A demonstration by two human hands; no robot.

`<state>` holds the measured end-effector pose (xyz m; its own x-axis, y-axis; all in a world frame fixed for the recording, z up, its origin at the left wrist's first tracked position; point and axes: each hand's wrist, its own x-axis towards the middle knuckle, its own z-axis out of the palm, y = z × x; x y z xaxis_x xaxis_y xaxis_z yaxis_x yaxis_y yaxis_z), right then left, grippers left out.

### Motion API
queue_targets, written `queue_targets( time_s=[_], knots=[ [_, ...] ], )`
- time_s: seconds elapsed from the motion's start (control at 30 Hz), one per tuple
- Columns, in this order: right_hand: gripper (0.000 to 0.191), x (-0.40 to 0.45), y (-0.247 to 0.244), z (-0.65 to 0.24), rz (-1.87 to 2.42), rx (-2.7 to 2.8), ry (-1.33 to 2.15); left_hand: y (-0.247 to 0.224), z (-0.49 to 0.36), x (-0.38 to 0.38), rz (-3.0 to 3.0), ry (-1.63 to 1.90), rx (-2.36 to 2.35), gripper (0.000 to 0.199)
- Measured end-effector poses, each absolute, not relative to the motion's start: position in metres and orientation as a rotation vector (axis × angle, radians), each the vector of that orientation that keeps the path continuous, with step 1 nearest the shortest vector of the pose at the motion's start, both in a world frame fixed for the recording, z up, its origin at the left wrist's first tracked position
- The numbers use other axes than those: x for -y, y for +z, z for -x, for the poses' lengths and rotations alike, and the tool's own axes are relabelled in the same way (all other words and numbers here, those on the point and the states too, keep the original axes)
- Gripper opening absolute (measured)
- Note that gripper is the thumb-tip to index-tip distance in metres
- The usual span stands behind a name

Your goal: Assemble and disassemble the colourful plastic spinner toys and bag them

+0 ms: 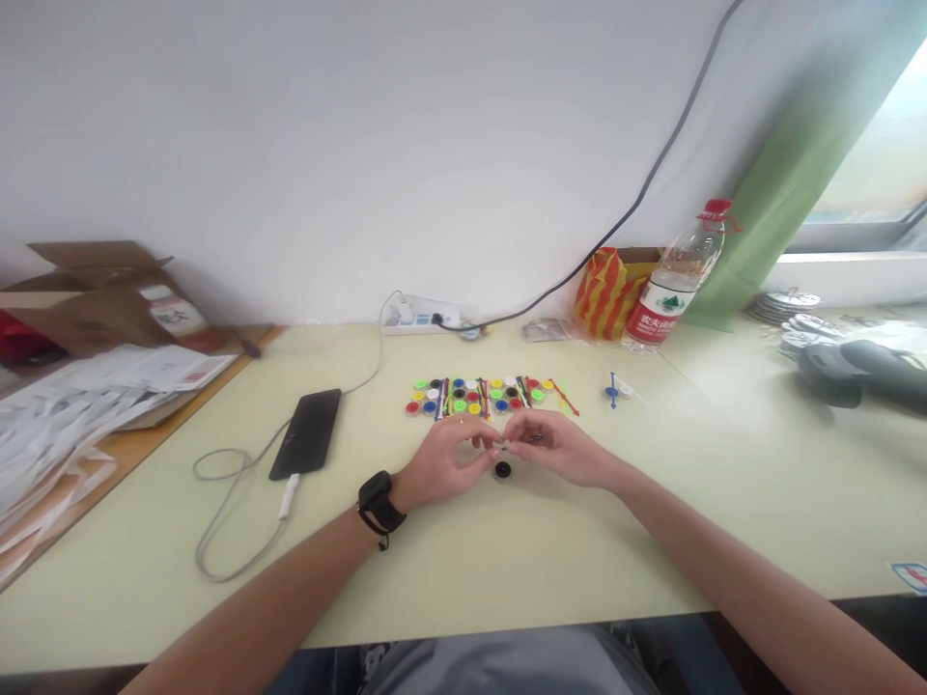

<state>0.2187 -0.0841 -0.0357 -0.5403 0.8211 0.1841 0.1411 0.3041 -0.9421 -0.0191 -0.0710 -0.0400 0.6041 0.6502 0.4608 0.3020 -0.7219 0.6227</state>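
Note:
My left hand (450,459) and my right hand (556,448) meet at the fingertips over the table, both closed in a pinch. Between them is a small dark piece, too small to name; part of it shows by the right fingers. Just below the fingertips a small black disc (502,470) lies on the tabletop. Beyond my hands sit rows of small coloured discs (459,406) in red, yellow, green, blue, white and black. Thin coloured sticks (565,398) lie among them and at their right end. Farther right, a blue stick (613,391) rests across a blue disc.
A black phone (307,434) with a charging cable lies left. A power strip (420,317) stands against the wall. At the back right are a water bottle (677,280) and a red-yellow bag (608,294). White straps (94,415) pile at far left; a dark device (861,372) sits far right.

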Motion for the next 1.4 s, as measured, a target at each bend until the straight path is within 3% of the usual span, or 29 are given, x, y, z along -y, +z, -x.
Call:
queue_targets(
  time_s=[0.2, 0.53, 1.0, 1.2, 1.4],
  knots=[
    [0.027, 0.087, -0.036, -0.212, 0.854, 1.763, 1.435, -0.04, 0.018, 0.072, -2.286, 0.904, -0.747, 0.011],
    [0.022, 0.09, -0.03, -0.219, 1.114, 1.932, 1.515, -0.04, 0.023, 0.066, -2.033, 0.544, -0.759, 0.015],
    [0.015, 0.086, -0.034, -0.226, 1.11, 2.037, 1.529, -0.039, 0.022, 0.066, -2.072, 0.537, -0.763, 0.016],
    [0.01, 0.086, -0.036, -0.222, 1.151, 2.037, 1.317, -0.039, 0.022, 0.065, -2.07, 0.557, -0.773, 0.017],
    [0.013, 0.087, -0.035, -0.223, 1.073, 2.094, 1.462, -0.039, 0.022, 0.064, -2.071, 0.541, -0.76, 0.016]
  ],
)
